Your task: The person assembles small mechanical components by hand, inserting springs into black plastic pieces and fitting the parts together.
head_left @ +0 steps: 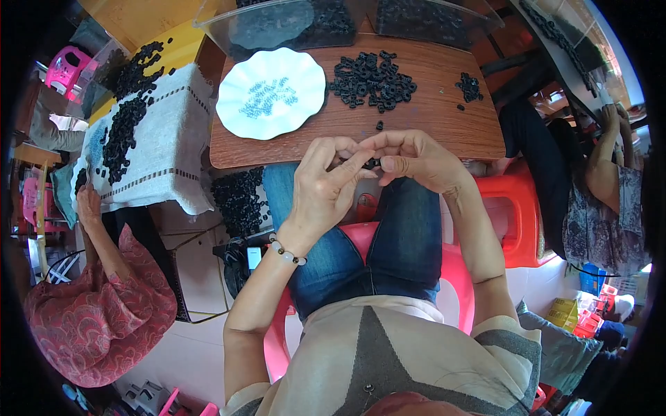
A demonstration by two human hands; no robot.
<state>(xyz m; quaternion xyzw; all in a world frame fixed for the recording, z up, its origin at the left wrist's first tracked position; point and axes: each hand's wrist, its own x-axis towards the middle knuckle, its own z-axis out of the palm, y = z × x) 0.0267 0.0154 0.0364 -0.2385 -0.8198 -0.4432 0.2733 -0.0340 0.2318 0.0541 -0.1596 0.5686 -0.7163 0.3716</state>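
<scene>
Above my lap, at the table's near edge, both hands meet around a small black plastic part [372, 163]. My left hand [325, 182], with a bead bracelet at the wrist, pinches it from the left. From the other side the thumb and fingers of my right hand [420, 161] close on it. Fingers cover much of the part. On the brown table [430, 132] beyond lies a pile of similar black parts [371, 82], with one loose part [379, 125] nearer me. A white scalloped plate [236, 104] to the left holds many tiny clear or silvery pieces [269, 97].
A smaller cluster of black parts [470, 87] lies at the table's right. Clear bins [430, 24] stand along the back. At left, a co-worker's hand [88, 204] touches parts on a cloth-covered table [173, 139]. A red stool [513, 215] stands right; another person sits beyond.
</scene>
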